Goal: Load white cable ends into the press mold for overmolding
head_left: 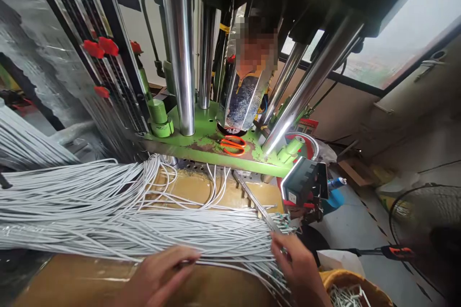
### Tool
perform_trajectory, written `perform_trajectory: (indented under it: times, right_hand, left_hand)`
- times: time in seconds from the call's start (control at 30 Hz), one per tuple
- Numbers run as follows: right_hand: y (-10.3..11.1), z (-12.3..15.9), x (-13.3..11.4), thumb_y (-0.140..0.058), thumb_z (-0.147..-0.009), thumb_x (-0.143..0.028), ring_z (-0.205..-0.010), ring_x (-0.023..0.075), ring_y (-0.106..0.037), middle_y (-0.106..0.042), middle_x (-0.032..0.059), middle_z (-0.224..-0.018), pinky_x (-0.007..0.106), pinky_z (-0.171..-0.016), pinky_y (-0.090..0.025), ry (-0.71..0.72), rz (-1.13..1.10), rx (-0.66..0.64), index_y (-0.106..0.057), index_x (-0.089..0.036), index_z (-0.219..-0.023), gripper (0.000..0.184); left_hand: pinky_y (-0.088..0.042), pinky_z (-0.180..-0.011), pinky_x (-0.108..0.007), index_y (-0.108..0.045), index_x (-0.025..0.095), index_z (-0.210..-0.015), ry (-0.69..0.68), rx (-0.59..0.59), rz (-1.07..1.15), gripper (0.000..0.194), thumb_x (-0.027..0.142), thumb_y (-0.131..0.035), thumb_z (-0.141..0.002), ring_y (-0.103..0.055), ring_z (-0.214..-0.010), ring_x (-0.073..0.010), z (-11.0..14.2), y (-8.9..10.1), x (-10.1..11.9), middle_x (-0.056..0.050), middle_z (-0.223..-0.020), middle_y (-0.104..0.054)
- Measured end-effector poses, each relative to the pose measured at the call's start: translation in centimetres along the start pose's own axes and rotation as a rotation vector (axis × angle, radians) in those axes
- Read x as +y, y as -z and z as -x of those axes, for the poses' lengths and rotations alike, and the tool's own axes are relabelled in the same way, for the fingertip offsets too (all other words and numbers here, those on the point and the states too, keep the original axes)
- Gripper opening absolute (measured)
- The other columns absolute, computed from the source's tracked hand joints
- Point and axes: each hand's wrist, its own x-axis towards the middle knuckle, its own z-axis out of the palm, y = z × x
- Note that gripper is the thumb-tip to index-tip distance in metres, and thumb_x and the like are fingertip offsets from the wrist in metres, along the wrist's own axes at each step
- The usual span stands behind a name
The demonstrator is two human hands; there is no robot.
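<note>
My right hand point(296, 263) has its thumb and fingers closed on the near end of a long, narrow metal bar point(254, 197). Small brass-coloured pieces stick out along the bar's side, and its far end reaches the machine's lower edge. My left hand point(162, 271) rests close to the near side of a thick bundle of white cables point(173, 232), fingers stretched forward and thumb apart, with nothing seen in it. Cable ends with small greenish tips point(284, 220) lie just beyond my right hand. A few cables loop up to the machine's underside.
Orange-handled scissors point(233, 145) lie on the green machine plate point(201, 141) between steel columns point(180, 57). A person point(248, 86) is behind the machine. At right are a lit box point(302, 182), a fan point(428, 230) and a yellow-lined container point(333, 278) of white scraps.
</note>
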Motion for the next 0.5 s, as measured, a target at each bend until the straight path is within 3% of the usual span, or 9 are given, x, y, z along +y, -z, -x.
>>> perform_trajectory:
  times: [0.1, 0.2, 0.27, 0.37, 0.5]
  right_hand:
    - [-0.1, -4.4, -1.5, -0.039, -0.092, -0.029, -0.117, 0.0309, -0.054, -0.061, 0.0174, -0.122, 0.046, -0.099, -0.042, -0.036, 0.301, 0.103, -0.053, -0.013, -0.132, 0.045]
    - [0.0, -6.3, -2.2, -0.043, -0.09, -0.021, -0.104, 0.0298, -0.06, -0.065, 0.0152, -0.109, 0.043, -0.091, -0.046, -0.021, 0.401, 0.02, -0.056, -0.017, -0.129, 0.041]
    - [0.0, -6.2, -2.2, -0.047, -0.087, -0.017, -0.104, 0.0298, -0.06, -0.065, 0.0133, -0.11, 0.042, -0.092, -0.046, 0.012, 0.406, -0.015, -0.055, -0.02, -0.13, 0.044]
    - [-0.1, -5.5, -2.0, -0.042, -0.084, -0.008, -0.107, 0.0279, -0.059, -0.064, 0.0137, -0.112, 0.038, -0.091, -0.047, 0.065, 0.415, -0.055, -0.052, -0.019, -0.133, 0.052]
    - [0.5, -6.9, -1.4, -0.034, -0.082, -0.002, -0.106, 0.0237, -0.058, -0.066, 0.0117, -0.113, 0.034, -0.092, -0.046, 0.216, 0.362, -0.046, -0.052, -0.019, -0.134, 0.057]
  left_hand:
    - [-0.038, -0.11, -0.029, -0.054, 0.025, -0.132, -0.16, -0.245, -0.039, 0.04, 0.021, -0.039, -0.095, -0.051, -0.126, -0.0175, -7.1, -1.2, 1.4, -0.002, -0.136, -0.056]
    - [-0.035, -0.113, -0.036, -0.047, 0.013, -0.138, -0.152, -0.447, -0.242, 0.057, 0.001, -0.035, -0.083, -0.044, -0.132, -0.0214, -11.0, -2.0, 1.6, -0.012, -0.142, -0.048]
    - [-0.036, -0.112, -0.04, -0.049, 0.009, -0.136, -0.115, -0.47, -0.403, 0.062, -0.004, -0.032, -0.078, -0.044, -0.132, -0.0241, -11.0, -2.1, 1.2, -0.016, -0.141, -0.048]
    - [-0.042, -0.106, -0.044, -0.054, 0.01, -0.131, -0.053, -0.398, -0.57, 0.062, -0.007, -0.027, -0.077, -0.051, -0.126, -0.0272, -9.4, -2.0, 0.4, -0.018, -0.134, -0.055]
    - [-0.047, -0.097, -0.041, -0.062, 0.017, -0.118, -0.02, -0.436, -0.577, 0.054, -0.004, -0.033, -0.077, -0.057, -0.114, -0.0272, -9.3, -1.4, 0.3, -0.014, -0.118, -0.063]
